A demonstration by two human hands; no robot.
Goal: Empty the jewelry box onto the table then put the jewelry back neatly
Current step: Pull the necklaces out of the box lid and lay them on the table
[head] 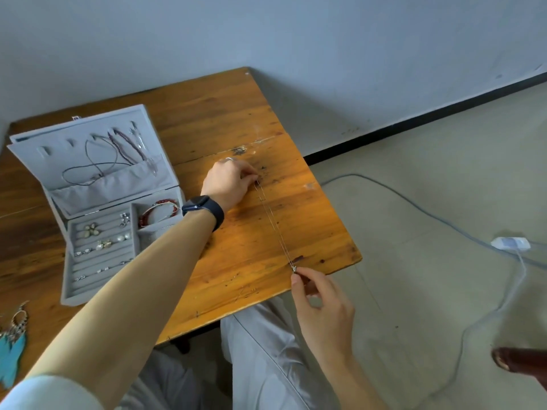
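The necklace (pixel 270 220) is pulled out straight now, a fine silver chain doubled into two close strands. Its long axis runs from the left hand (pixel 229 182) down to the right hand (pixel 322 303), low over the wooden table (pixel 236 113). The left fingers are curled, pinching the far end. The right thumb and forefinger are nipped together just behind the small pendant (pixel 294 267), which points at the table's near edge. Left of both sets of fingers the grey jewelry box (pixel 97 261) stands open. A small tag (pixel 75 117) behind its lid is too tiny to read.
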